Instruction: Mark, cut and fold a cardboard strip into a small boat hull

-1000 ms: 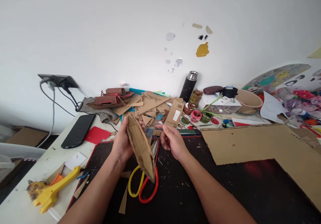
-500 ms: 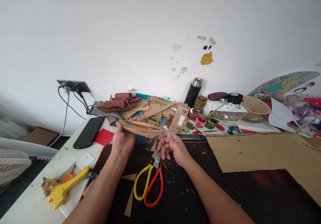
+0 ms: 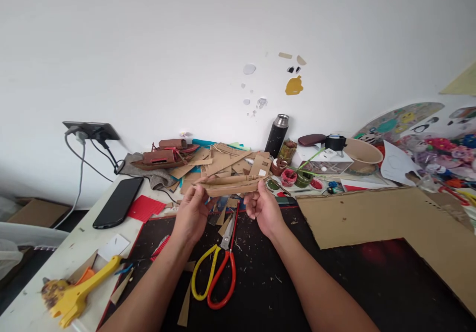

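A boat-shaped cardboard piece (image 3: 232, 187) is held up level over the back edge of the black mat (image 3: 282, 272). My left hand (image 3: 192, 212) grips its left end, thumb on the near side. At its right end, my right hand (image 3: 263, 209) pinches it between thumb and curled fingers. Below the hands, scissors (image 3: 224, 243) with one yellow and one red handle lie on the mat, blades pointing away. Behind the piece is a pile of cardboard scraps (image 3: 223, 159). Two reddish-brown model boats (image 3: 165, 157) stand to the left of that pile.
A yellow glue gun (image 3: 84, 292) and a black phone (image 3: 118, 203) lie at the left. Paint jars (image 3: 288, 177) and a black flask (image 3: 277, 136) stand at the back. A large cardboard sheet (image 3: 345, 218) covers the right of the mat.
The cardboard piece has moved to the right and turned level. My right hand has closed on its right end. The view has shifted a little to the right.
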Tool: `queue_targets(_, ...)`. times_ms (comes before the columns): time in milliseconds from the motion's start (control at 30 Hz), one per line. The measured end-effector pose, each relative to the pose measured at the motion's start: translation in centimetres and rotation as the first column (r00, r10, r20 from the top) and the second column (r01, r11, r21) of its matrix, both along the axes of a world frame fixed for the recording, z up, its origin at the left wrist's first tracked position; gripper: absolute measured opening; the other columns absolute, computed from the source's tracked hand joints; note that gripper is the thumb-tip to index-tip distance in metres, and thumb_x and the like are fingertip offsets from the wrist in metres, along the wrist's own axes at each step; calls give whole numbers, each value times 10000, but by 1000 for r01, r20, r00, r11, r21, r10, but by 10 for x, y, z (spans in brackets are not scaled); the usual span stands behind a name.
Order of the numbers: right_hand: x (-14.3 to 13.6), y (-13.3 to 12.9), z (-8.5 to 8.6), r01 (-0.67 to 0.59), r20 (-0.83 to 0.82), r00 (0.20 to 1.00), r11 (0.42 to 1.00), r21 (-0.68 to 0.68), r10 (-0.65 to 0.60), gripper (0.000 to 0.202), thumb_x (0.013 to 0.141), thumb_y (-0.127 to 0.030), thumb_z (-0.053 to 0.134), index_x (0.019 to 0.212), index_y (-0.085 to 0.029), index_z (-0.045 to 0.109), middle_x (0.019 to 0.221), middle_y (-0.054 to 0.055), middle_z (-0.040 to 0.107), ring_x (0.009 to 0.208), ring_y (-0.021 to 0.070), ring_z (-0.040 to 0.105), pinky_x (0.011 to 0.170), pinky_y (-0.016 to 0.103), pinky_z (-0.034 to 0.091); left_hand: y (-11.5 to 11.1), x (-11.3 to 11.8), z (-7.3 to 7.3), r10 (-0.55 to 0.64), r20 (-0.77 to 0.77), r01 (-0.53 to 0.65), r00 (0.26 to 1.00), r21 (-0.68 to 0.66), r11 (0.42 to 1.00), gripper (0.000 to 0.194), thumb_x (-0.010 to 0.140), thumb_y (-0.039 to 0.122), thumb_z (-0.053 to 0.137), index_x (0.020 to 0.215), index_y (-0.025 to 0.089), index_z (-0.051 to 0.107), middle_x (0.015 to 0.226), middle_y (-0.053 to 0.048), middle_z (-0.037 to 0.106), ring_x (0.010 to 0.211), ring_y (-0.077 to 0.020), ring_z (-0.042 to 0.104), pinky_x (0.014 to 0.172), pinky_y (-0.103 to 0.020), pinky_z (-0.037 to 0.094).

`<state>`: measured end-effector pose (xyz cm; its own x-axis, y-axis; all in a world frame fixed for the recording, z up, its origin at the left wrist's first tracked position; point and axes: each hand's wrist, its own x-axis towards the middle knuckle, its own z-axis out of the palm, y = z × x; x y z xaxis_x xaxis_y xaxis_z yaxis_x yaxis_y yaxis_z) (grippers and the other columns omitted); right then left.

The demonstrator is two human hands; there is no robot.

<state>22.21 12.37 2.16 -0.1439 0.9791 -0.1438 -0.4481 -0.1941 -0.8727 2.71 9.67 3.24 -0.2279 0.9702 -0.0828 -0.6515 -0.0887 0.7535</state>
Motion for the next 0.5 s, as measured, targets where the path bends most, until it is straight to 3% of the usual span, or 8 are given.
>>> queue_targets(100,5,5,1,25,-54,998,1000,-9,-25,721,711,-891,782,803,-199,599,631,5,676,389,105,516,336,211,315,-10,13,1,-11,-150,10,989,-9,1000,465,739,447,965,1098,229,764,1105,-39,787,900,-168,720,892,-346,623)
queue_targets(200,4,3,-2,-45,-76,996,999,-5,44,755,688,-916,771,827,-186,641,632,6,675,392,108,525,331,212,292,-17,23,2,-18,-355,14,935,-16,1000,490,735,441,962,1124,222,760,1085,-48,803,822,-166,718,842,-321,609)
queue_targets(333,-2,-2,-5,-141,-106,985,990,-33,136,760,685,-909,781,874,-181,668,607,-7,660,398,114,536,329,203,286,-20,29,-1,-18,-497,44,868,41,998,465,778,453,920,1137,213,750,1231,-102,802,1011,-256,770,924,-372,601)
queue_targets(500,0,-1,-2,-107,-198,977,987,-119,82,701,677,-855,840,751,-205,589,486,-62,525,374,95,470,335,193,265,-20,27,-5,23,-512,110,858,227,968,517,810,390,911,1256,232,700,1336,-121,774,1257,-295,727,1038,-421,598)
